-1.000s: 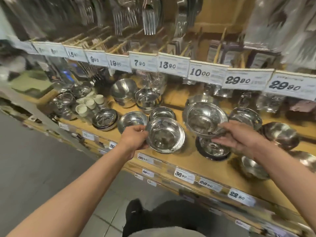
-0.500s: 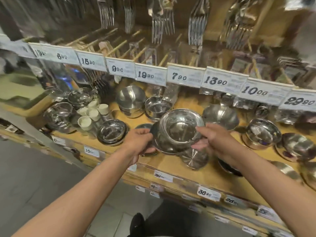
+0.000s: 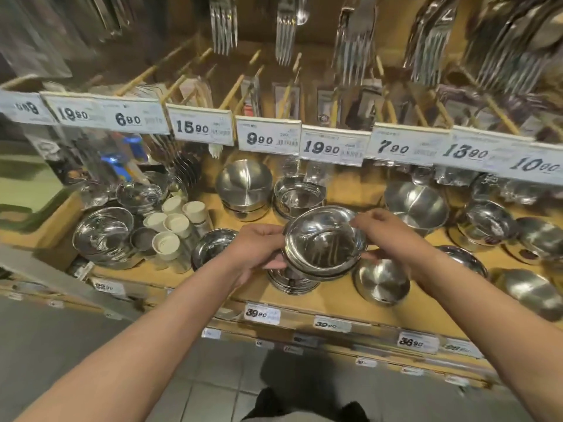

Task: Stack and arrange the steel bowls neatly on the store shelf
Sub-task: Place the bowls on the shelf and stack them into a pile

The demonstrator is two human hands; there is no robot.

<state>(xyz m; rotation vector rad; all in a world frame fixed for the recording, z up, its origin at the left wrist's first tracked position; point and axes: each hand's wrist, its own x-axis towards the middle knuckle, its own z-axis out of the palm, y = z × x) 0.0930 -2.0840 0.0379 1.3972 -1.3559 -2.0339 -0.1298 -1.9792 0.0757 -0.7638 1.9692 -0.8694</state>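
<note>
I hold a nested pair of shiny steel bowls (image 3: 324, 242), tilted toward me, above the wooden shelf (image 3: 332, 296). My left hand (image 3: 259, 249) grips the left rim with curled fingers. My right hand (image 3: 387, 231) pinches the right rim. Directly beneath them a small stack of steel bowls (image 3: 289, 281) stands near the shelf's front edge. An upturned bowl (image 3: 380, 281) lies just to the right of that stack. A flat steel dish (image 3: 213, 246) sits to the left, partly hidden by my left hand.
More steel bowls stand at the back (image 3: 243, 187), the right (image 3: 416, 207) and the far right (image 3: 487, 223). White-capped jars (image 3: 170, 226) cluster at the left beside a large bowl (image 3: 103, 236). Price tags (image 3: 268, 138) line the upper rail; forks (image 3: 224, 22) hang overhead.
My right hand carried its bowl leftward into the bowl my left hand held. Both hands now hold the nested pair above a stack. The camera view shifted left.
</note>
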